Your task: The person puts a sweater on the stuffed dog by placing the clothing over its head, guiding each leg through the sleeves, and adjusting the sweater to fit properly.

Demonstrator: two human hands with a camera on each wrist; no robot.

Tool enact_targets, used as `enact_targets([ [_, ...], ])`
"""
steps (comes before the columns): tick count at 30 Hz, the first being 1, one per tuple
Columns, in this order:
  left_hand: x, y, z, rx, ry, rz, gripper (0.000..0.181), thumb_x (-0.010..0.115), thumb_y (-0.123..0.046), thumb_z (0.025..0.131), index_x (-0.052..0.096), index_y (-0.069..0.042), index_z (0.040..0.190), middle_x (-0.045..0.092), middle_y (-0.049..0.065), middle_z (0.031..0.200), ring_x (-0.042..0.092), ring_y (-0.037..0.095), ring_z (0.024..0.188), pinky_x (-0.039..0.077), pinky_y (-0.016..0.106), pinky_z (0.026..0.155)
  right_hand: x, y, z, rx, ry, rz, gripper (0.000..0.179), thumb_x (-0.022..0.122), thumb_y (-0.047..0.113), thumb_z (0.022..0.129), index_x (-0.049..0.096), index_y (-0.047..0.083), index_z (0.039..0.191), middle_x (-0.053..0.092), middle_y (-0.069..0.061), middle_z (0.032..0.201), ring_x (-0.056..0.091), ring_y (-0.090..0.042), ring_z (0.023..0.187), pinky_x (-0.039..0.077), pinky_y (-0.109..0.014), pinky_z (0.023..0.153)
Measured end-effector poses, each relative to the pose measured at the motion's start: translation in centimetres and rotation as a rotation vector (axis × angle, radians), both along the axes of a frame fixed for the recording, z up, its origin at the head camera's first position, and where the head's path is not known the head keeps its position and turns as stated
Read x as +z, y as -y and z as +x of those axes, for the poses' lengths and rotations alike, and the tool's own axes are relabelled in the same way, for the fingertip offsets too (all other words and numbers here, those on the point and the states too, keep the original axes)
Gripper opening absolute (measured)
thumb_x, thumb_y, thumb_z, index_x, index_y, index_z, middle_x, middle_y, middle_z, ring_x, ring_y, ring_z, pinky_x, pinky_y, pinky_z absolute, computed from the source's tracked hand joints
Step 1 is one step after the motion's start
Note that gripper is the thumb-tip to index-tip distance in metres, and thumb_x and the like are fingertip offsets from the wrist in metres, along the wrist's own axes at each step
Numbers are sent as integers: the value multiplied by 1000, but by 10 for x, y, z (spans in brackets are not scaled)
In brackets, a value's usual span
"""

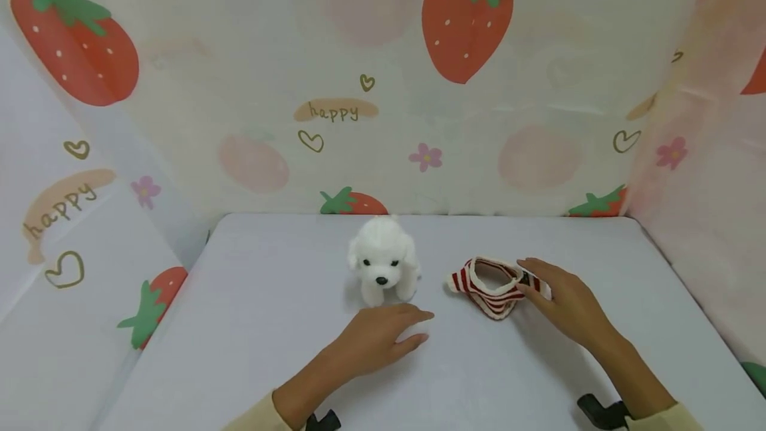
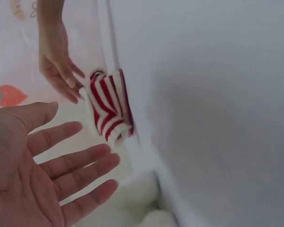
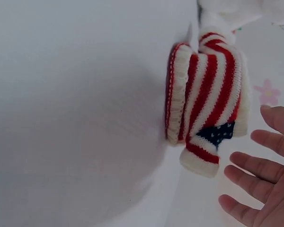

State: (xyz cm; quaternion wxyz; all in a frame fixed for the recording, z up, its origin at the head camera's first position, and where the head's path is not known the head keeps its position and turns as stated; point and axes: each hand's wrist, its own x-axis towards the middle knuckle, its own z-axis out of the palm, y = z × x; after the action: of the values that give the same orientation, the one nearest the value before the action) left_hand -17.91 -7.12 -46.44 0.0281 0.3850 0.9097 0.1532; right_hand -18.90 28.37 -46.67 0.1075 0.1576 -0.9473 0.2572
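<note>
A small knitted sweater with red and white stripes stands on the table with its round neck opening upward. The right wrist view shows a dark blue patch with white dots on the sweater, beside one short sleeve. My right hand is spread at the sweater's right side, fingertips close to the sleeve and nothing gripped. To the left, a white plush dog faces me. In front of it hovers my left hand, its fingers extended and palm bare in the left wrist view.
The white table reaches back to a cloth backdrop printed with strawberries, hearts and flowers. Similar printed cloth hangs at the left and right sides. Dark wrist straps show near both sleeve cuffs.
</note>
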Motion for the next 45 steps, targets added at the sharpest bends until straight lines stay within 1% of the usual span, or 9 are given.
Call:
enact_targets([
  [5, -3, -18, -6, 32, -59, 18, 42, 53, -43, 105, 58, -24, 143, 63, -4, 136, 63, 12, 120, 56, 29, 81, -5, 2, 0, -2, -21, 2, 46, 72, 20, 96, 61, 3, 137, 57, -25, 140, 55, -47, 126, 48, -63, 94],
  [11, -11, -38, -16, 90, -80, 62, 48, 54, -41, 105, 51, -24, 149, 57, 3, 144, 60, 17, 126, 56, 35, 90, -8, 3, 0, -1, -51, -1, 40, 72, 16, 95, 66, 4, 133, 60, -25, 137, 58, -47, 122, 50, -62, 90],
  [17, -18, -57, -27, 130, -122, 83, 53, 57, -40, 104, 46, -24, 153, 47, 5, 155, 56, 19, 132, 57, 31, 79, -7, 6, -5, -1, -73, -12, 32, 69, 5, 95, 69, 3, 128, 62, -25, 134, 66, -40, 108, 53, -55, 81],
  [21, -23, -66, -32, 136, -126, 82, 55, 61, -35, 103, 45, -26, 154, 44, 6, 157, 55, 19, 133, 56, 28, 75, -8, 8, -7, -14, -40, -13, 32, 67, 2, 95, 69, 3, 128, 62, -24, 134, 63, -42, 115, 53, -57, 85],
  [25, -29, -75, -39, 134, -142, 62, 57, 65, -29, 101, 43, -29, 155, 44, 8, 157, 55, 20, 133, 56, 29, 78, -11, 9, -7, -29, -19, -3, 32, 67, 1, 94, 71, 4, 126, 64, -22, 133, 67, -30, 93, 53, -43, 71],
  [29, -32, -86, -47, 130, -169, 36, 59, 66, -23, 101, 43, -31, 155, 49, 9, 153, 56, 18, 132, 56, 30, 78, -12, 11, -6, -33, -39, 0, 30, 70, -1, 92, 73, 4, 122, 70, -18, 121, 55, -16, 73, 43, -29, 58],
  [36, -31, -98, -53, 127, -193, 37, 49, 62, -24, 103, 50, -24, 150, 54, 4, 149, 56, 16, 131, 56, 30, 83, -8, 16, -7, -54, -56, -2, 27, 72, 2, 92, 75, 4, 118, 68, -2, 78, 46, -11, 61, 36, -26, 50],
  [41, -29, -101, -55, 146, -187, 42, 42, 54, -25, 107, 53, -19, 149, 55, 1, 147, 57, 14, 130, 56, 32, 86, -10, 16, -7, -74, -85, -7, 24, 73, 2, 91, 77, 5, 114, 66, 0, 74, 44, -10, 58, 34, -26, 48],
  [45, -27, -103, -54, 143, -245, 67, 38, 53, -25, 107, 58, -16, 144, 60, 3, 142, 62, 16, 124, 57, 32, 85, -7, 17, -4, -97, -112, -2, 23, 73, 3, 91, 77, 6, 114, 65, 1, 73, 43, -10, 57, 34, -26, 48],
])
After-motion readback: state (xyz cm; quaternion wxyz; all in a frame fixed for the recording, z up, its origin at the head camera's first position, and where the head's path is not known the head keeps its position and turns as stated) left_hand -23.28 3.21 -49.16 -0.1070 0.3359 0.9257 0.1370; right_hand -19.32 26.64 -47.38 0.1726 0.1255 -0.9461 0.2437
